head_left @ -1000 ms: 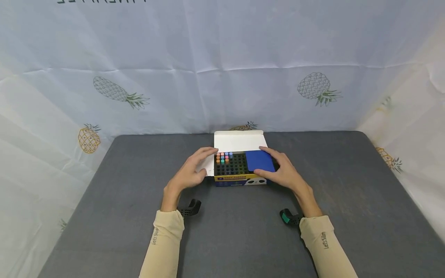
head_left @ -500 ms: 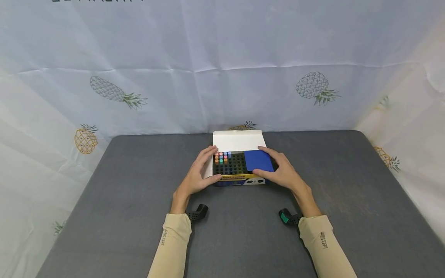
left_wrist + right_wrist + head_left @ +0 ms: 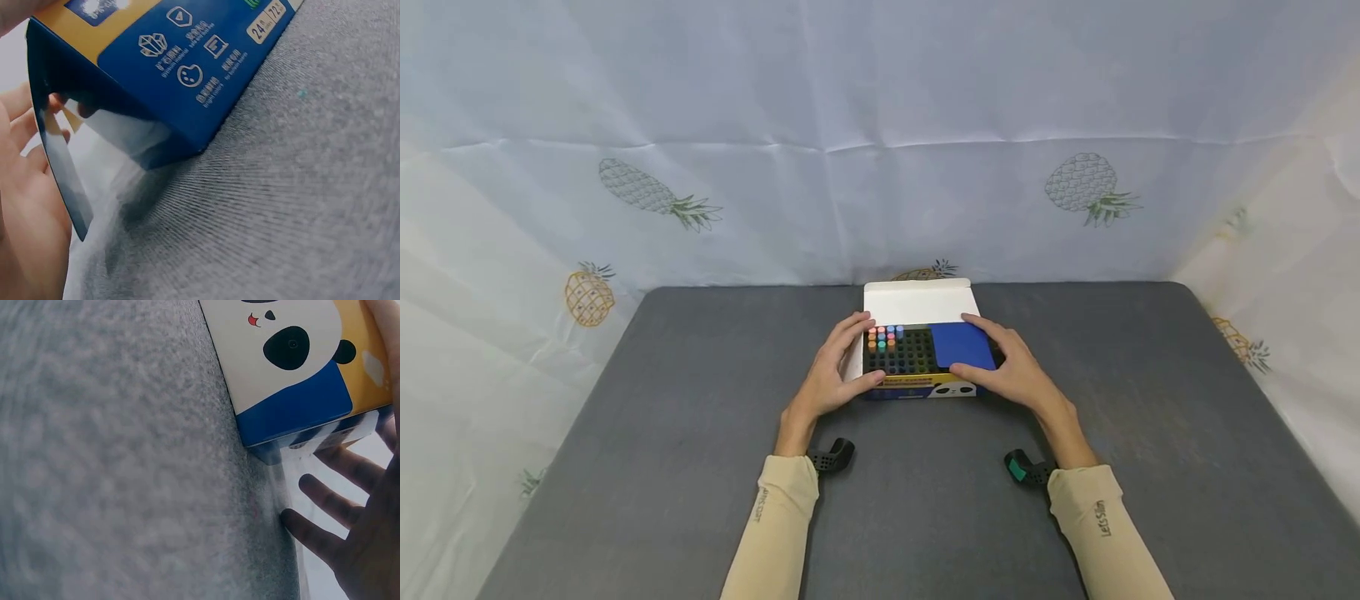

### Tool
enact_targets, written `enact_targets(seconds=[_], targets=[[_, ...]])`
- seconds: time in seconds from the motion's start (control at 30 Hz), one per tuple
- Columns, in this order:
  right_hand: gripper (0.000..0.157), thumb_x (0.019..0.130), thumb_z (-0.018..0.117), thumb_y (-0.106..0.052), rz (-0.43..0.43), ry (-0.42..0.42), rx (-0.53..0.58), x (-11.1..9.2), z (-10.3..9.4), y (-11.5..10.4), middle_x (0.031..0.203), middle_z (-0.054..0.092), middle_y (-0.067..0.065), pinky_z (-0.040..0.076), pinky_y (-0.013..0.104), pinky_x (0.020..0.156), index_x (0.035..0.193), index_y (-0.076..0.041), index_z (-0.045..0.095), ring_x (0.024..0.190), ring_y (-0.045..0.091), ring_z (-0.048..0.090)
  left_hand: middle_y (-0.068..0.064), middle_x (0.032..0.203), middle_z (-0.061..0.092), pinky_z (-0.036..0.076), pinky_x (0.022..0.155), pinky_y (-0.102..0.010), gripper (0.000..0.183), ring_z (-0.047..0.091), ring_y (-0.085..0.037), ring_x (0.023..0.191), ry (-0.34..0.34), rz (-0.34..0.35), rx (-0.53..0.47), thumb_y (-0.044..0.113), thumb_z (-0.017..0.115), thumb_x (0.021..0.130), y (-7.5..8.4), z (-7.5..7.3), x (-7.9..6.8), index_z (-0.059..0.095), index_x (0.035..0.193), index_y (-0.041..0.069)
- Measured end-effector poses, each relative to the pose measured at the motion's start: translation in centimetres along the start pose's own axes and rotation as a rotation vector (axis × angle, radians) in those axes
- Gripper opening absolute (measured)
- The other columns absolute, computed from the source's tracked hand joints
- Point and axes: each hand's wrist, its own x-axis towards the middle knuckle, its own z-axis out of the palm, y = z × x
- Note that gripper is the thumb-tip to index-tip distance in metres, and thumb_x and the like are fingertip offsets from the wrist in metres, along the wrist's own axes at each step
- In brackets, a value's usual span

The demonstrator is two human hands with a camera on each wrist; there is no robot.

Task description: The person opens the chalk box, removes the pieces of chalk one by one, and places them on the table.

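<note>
A lidded cardboard box (image 3: 917, 392) with a panda print lies on the table, its white lid (image 3: 919, 304) raised at the back. Several coloured stick ends, perhaps chalk (image 3: 882, 336), fill the back left holes of its black holder (image 3: 910, 358). A blue flap (image 3: 961, 345) covers the right part. My left hand (image 3: 831, 375) grips the left end, thumb at the front edge, fingers at the back left corner; the left side flap (image 3: 59, 169) leans outward against it. My right hand (image 3: 1015, 367) grips the right end, thumb at the blue flap's front corner, fingers at its back edge.
The grey table (image 3: 895, 517) reaches back to a hanging pineapple-print cloth (image 3: 760, 217), close behind the box. Black wrist mounts (image 3: 833, 457) stick out inward from both wrists.
My left hand has moved right, its thumb coming onto the box's front edge. The left side flap has turned inward somewhat. My right hand stays at the blue flap.
</note>
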Motion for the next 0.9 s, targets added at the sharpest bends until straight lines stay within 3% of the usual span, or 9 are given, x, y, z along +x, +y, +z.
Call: enact_targets(seconds=[0.4, 0.57, 0.7, 0.8, 0.9], targets=[[0.085, 0.093, 0.072, -0.042, -0.026, -0.043, -0.089, 0.0, -1.3, -0.5, 0.155, 0.042, 0.027, 0.043, 0.07, 0.105, 0.163, -0.02, 0.03, 0.136, 0.05, 0.045, -0.018, 0.165, 0.028, 0.028, 0.123, -0.064, 0.079, 0.03, -0.039, 0.153, -0.004, -0.006, -0.056, 0.043, 0.073, 0.093, -0.4, 0.2, 0.1, 0.041, 0.155, 0.006], [0.084, 0.09, 0.075, -0.04, -0.072, 0.054, -0.094, -0.3, -2.3, -1.3, 0.154, 0.043, 0.023, 0.032, 0.073, 0.111, 0.161, -0.019, 0.035, 0.142, 0.047, 0.039, -0.018, 0.167, 0.025, 0.025, 0.126, -0.06, 0.077, 0.026, -0.038, 0.156, -0.011, -0.004, -0.092, 0.035, 0.074, 0.094, -0.3, 0.2, 0.2, 0.04, 0.155, 0.004], [0.083, 0.084, 0.08, -0.039, -0.136, 0.157, -0.082, -0.5, -1.8, -2.5, 0.153, 0.039, 0.019, 0.027, 0.073, 0.11, 0.157, -0.02, 0.043, 0.141, 0.042, 0.031, -0.019, 0.167, 0.027, 0.026, 0.125, -0.06, 0.073, 0.028, -0.038, 0.156, -0.016, 0.005, -0.106, 0.021, 0.075, 0.093, -0.4, 0.2, 0.1, 0.041, 0.154, 0.002], [0.08, 0.083, 0.081, -0.037, -0.196, 0.172, -0.07, -0.5, -1.1, -3.4, 0.152, 0.039, 0.018, 0.029, 0.071, 0.108, 0.154, -0.019, 0.048, 0.139, 0.04, 0.03, -0.019, 0.166, 0.03, 0.028, 0.124, -0.061, 0.072, 0.03, -0.038, 0.155, -0.017, 0.014, -0.109, 0.016, 0.075, 0.092, -0.5, 0.3, 0.1, 0.042, 0.154, 0.001], [0.076, 0.084, 0.081, -0.035, -0.212, 0.167, -0.088, -0.5, -0.3, -3.9, 0.155, 0.038, 0.018, 0.036, 0.07, 0.105, 0.152, -0.018, 0.051, 0.14, 0.041, 0.029, -0.019, 0.165, 0.031, 0.028, 0.123, -0.06, 0.072, 0.031, -0.038, 0.154, -0.01, 0.011, -0.096, 0.021, 0.075, 0.092, -0.4, 0.4, 0.0, 0.043, 0.154, 0.003]])
